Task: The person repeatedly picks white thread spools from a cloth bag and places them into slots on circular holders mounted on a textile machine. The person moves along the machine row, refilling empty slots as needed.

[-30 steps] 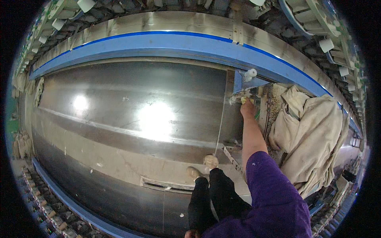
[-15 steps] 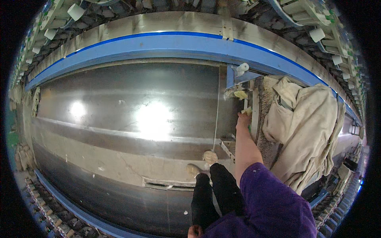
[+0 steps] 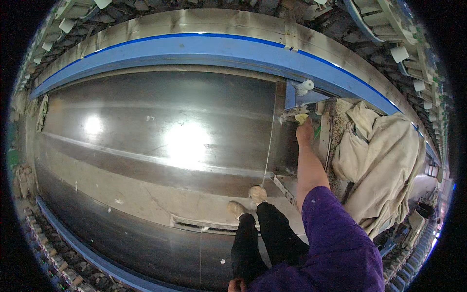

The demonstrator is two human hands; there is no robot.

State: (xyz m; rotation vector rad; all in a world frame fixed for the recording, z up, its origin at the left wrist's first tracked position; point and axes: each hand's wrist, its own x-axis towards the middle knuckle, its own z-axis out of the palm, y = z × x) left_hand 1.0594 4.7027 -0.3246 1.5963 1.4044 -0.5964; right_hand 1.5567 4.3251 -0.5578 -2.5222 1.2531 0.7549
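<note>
My right hand [image 3: 305, 134] reaches forward along the left side of a fuzzy-edged machine end. Its fingers are closed at a small pale yellow piece [image 3: 301, 118], which looks soft; I cannot tell if it is cloth or yarn. The piece lies against a dusty ledge below a blue bracket [image 3: 290, 95]. A white bobbin-like roll [image 3: 306, 85] sits on that bracket, just beyond the hand. Beside the hand shows a thin green strip [image 3: 317, 132]. My left hand [image 3: 237, 285] hangs low by my thigh at the bottom edge, fingers curled, mostly cut off.
A heap of beige cloth [image 3: 384, 151] covers the machine end to my right. A long blue rail [image 3: 185, 48] runs across the far side, with rows of machine parts beyond. Shiny dark metal floor plates [image 3: 121, 126] stretch left. Another blue rail [image 3: 97, 248] borders the near side.
My right hand has moved forward, from lower along the ledge up to the pale yellow piece. The view has shifted slightly. My left hand stays low by the thigh.
</note>
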